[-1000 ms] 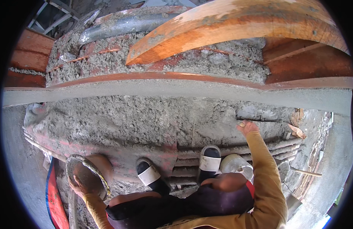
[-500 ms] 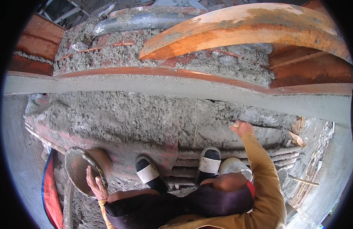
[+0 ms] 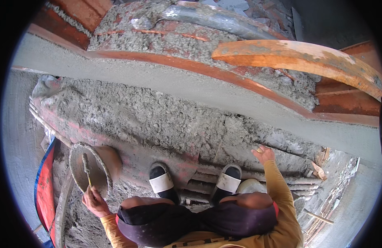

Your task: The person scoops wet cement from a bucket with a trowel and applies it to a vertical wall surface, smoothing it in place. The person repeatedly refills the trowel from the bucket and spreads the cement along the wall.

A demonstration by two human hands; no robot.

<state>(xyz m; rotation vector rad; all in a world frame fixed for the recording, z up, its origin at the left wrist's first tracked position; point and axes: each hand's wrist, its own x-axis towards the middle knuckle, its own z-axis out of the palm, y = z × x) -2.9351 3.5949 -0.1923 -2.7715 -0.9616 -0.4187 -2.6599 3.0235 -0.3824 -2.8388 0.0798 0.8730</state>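
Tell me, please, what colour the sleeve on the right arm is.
Mustard yellow sleeve, in the head view.

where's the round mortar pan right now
In the head view, the round mortar-caked pan sits low on the left, on the rough wet mortar, just above the left hand dipping a yellow-handled trowel into it, left of the black-and-white sandals.

You have one view only, from the camera on your head, looking almost straight down over your own knees and feet. Your sandals (image 3: 195, 184) sit near the lower middle, your forearms enter from the bottom edge, and the rough mortar bed (image 3: 149, 120) fills the centre, close below you. Farther off, the smooth grey ledge (image 3: 224, 93) crosses from left to right, bent by the fisheye; a dark rim rings the picture
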